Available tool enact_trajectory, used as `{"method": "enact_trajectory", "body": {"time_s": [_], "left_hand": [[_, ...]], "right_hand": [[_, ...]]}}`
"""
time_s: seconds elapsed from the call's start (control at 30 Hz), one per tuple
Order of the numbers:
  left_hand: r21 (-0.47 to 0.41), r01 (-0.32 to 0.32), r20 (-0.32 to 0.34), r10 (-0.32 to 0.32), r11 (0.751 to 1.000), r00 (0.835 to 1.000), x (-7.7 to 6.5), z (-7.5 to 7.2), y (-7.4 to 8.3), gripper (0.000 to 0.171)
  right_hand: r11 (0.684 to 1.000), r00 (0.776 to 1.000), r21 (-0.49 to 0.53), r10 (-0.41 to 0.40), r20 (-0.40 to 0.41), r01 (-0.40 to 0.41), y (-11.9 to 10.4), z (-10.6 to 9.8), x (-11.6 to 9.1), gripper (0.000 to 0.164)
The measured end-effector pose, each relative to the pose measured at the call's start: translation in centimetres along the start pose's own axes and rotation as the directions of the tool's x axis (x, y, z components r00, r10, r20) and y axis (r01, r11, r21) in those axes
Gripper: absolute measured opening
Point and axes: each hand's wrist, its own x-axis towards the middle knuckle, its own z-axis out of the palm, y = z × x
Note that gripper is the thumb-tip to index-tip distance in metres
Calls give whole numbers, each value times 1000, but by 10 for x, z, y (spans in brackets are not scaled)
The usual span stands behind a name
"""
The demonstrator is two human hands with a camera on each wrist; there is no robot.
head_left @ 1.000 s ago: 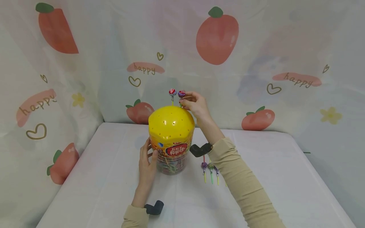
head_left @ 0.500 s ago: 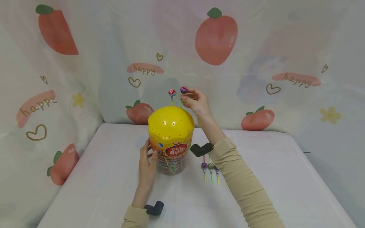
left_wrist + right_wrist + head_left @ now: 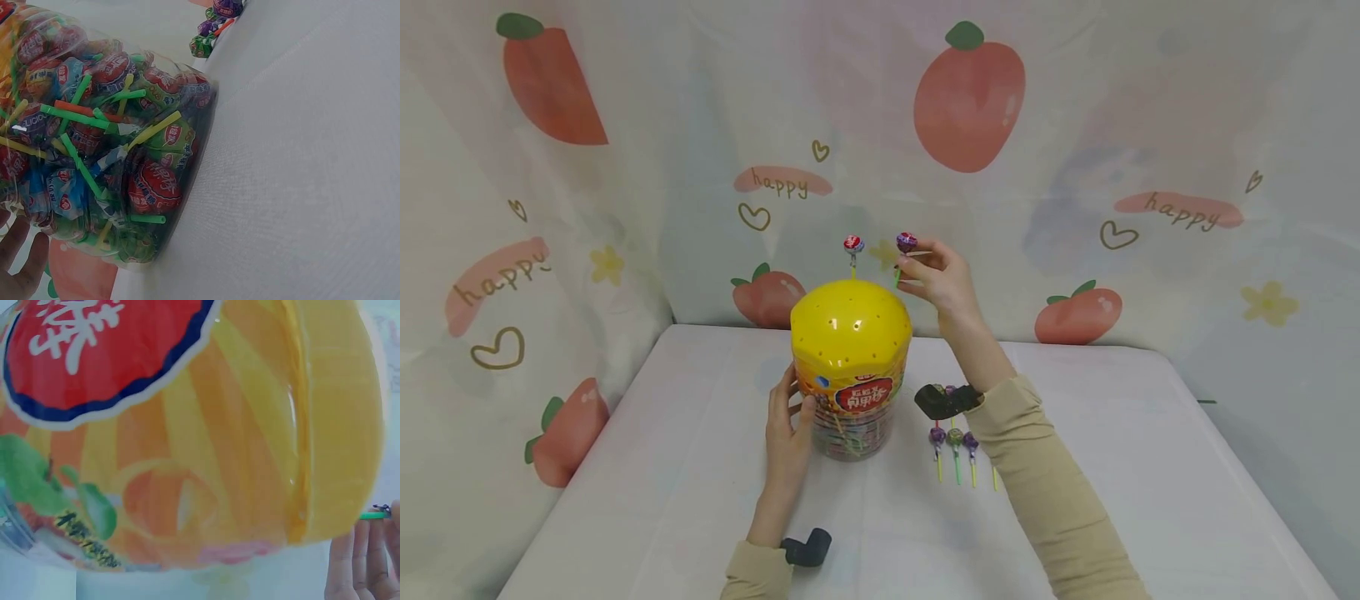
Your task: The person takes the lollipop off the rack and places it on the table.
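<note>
A clear jar (image 3: pixel 852 433) with a domed yellow lid (image 3: pixel 850 321) stands on the white table, filled with wrapped lollipops in the left wrist view. My left hand (image 3: pixel 788 429) rests against the jar's left side, fingers spread along it. Between thumb and fingers, my right hand (image 3: pixel 946 279) pinches a purple-wrapped lollipop (image 3: pixel 907 242) by its green stick, above and right of the lid. Another lollipop (image 3: pixel 853 245), red and blue with a yellow stick, stands upright at the back of the lid. Small holes dot the lid. In the right wrist view the jar's label (image 3: pixel 169 456) fills most of the picture.
To the right of the jar, several lollipops (image 3: pixel 955 437) lie in rows on the table (image 3: pixel 700 467), partly covered by the right sleeve (image 3: pixel 1060 483). Behind the table hangs a cloth (image 3: pixel 880 100) with fruit prints.
My right hand has lifted the purple lollipop off the lid and moved it to the right. The left hand and jar have stayed in place.
</note>
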Motion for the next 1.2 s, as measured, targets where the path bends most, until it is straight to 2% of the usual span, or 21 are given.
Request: {"method": "enact_trajectory", "body": {"time_s": [0.13,0.33,0.6,0.9,1.2], "left_hand": [[0,-8,-5,8,1000,1000,0,0,0,56],[0,-11,-4,11,1000,1000,0,1,-1,55],[-22,-2,5,2,1000,1000,0,1,-1,56],[-12,5,4,-5,1000,1000,0,1,0,56],[0,9,2,-9,1000,1000,0,0,0,56]], "right_hand": [[999,1000,47,7,-1,-7,2,-9,-6,16],[997,1000,76,15,-18,-14,7,-24,-19,15],[994,997,106,-33,-67,40,19,-38,-39,12],[994,993,67,-85,-77,90,27,-50,-64,15],[998,993,39,-52,-108,56,51,-64,-83,17]]}}
